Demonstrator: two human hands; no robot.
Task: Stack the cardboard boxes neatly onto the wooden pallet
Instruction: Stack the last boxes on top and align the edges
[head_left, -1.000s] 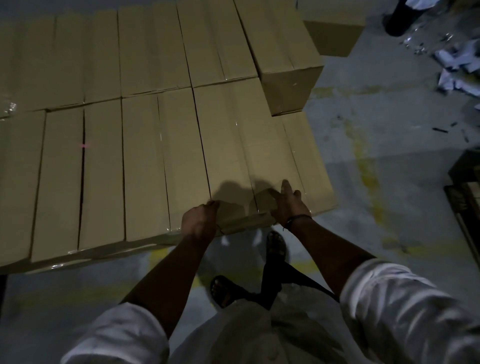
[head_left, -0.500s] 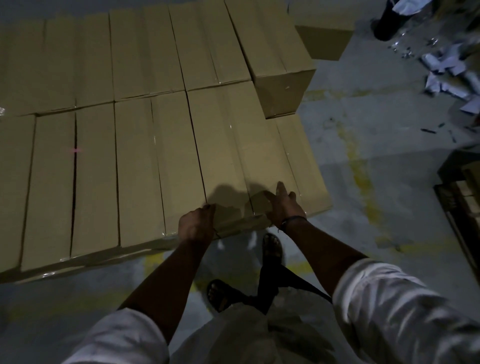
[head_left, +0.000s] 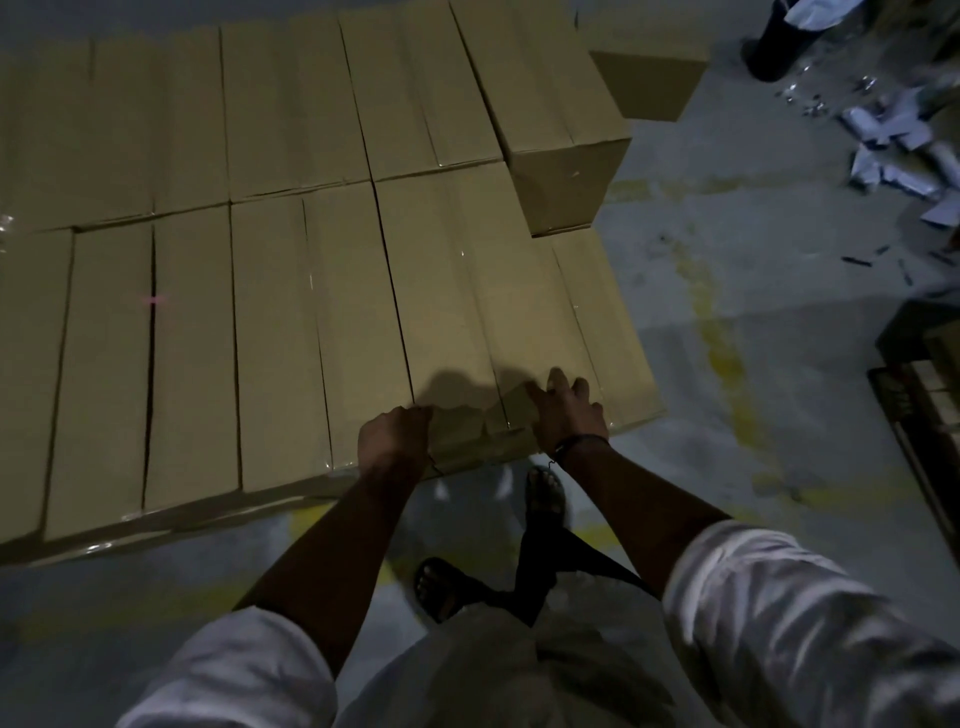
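Dim warehouse floor (head_left: 727, 291), grey concrete with worn yellow paint streaks. Low light throughout.

Cardboard boxes (head_left: 291, 322): plain brown, long and narrow, laid side by side in 2 rows to form a flat layer, tops sealed with clear tape along the centre seams. No printing, brand or label legible on any face. Small pink light spot on 1 box top at left. Contents not visible; all flaps closed. Wooden pallet beneath the layer not discernible.

Raised box (head_left: 550, 119): same brown card, standing on the far right corner of the layer, 1 tier higher than the rest. Further box (head_left: 649, 78) behind it, partly hidden.

Near-right box (head_left: 457, 312): at the front edge of the layer, lying slightly above a lower box (head_left: 613, 332) to its right.

Left hand (head_left: 393, 436): curled over the near end of that box, fingers closed on its front edge. Right hand (head_left: 566, 410): fingers spread, palm pressed flat on the top near the right corner, dark band at the wrist. Hands apart, 1 at each side of the box end.

White sleeves (head_left: 789, 613) rolled to the elbow; 2 feet in dark sandals (head_left: 447, 587) on the floor below.

Scattered white paper scraps (head_left: 893, 140) at upper right; dark crate (head_left: 924, 395) at right edge.
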